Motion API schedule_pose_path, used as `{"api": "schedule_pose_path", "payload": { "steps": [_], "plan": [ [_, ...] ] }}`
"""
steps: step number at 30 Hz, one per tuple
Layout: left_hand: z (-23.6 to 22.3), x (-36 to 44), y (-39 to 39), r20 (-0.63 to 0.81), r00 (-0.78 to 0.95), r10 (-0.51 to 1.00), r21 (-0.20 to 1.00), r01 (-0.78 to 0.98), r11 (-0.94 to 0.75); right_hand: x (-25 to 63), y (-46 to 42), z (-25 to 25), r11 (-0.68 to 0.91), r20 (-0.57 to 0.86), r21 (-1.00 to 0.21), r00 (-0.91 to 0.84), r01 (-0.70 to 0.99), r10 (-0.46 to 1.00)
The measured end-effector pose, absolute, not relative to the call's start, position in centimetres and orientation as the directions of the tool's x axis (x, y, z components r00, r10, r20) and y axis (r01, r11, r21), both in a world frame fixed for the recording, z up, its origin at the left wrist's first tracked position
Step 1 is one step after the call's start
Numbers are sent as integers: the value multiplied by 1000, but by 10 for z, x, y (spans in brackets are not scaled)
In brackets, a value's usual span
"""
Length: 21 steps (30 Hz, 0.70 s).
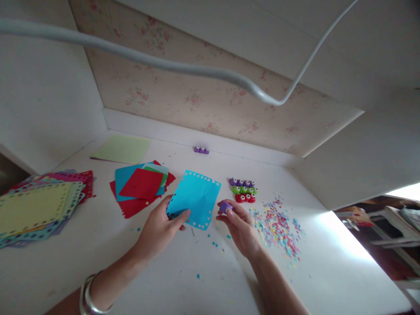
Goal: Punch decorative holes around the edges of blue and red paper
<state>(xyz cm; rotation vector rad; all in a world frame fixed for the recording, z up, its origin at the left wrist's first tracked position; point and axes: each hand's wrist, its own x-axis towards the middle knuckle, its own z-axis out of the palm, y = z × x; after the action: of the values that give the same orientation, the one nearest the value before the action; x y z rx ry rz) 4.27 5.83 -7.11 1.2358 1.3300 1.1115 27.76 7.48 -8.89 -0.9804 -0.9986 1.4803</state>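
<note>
My left hand [164, 223] grips a bright blue sheet of paper [198, 197] by its lower left edge, thumb on top. Small shaped holes run along the paper's edges, with a gap on part of the right side. Just right of the sheet, my right hand [241, 225] holds a small purple craft punch [225, 206] between thumb and fingers. The punch is apart from the paper. Beyond the right hand, several more punches stand in rows: purple punches [242, 182], green punches [245, 190] and red punches [245, 198].
Punched sheets [36, 210] lie piled at the left. Red, blue and green papers [141, 183] overlap nearer the middle, with pale green sheets [121, 148] behind. Three purple punches [201, 150] sit by the wall. Confetti [282, 227] spreads at the right. A white cable [170, 65] crosses above.
</note>
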Motion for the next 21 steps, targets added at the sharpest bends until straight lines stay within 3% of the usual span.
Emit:
{"api": "schedule_pose_path", "payload": {
  "steps": [4,8,11,13,21],
  "plan": [
    [-72,41,60,-63,-25,998,987,146,66,288,82,-85,-86,-84,-973,-22,-212,996],
    [-78,40,63,-75,-8,997,985,158,75,318,106,-71,31,24,-993,58,-117,998],
    [-82,40,65,-71,7,997,987,146,69,355,141,-59,85,92,-993,78,86,993],
    [-84,40,65,-63,13,998,988,143,60,382,168,-53,76,110,-940,84,331,990],
    [-87,40,66,-65,-8,998,988,141,66,445,241,-59,-45,-10,-790,61,611,998]
  ]
}}
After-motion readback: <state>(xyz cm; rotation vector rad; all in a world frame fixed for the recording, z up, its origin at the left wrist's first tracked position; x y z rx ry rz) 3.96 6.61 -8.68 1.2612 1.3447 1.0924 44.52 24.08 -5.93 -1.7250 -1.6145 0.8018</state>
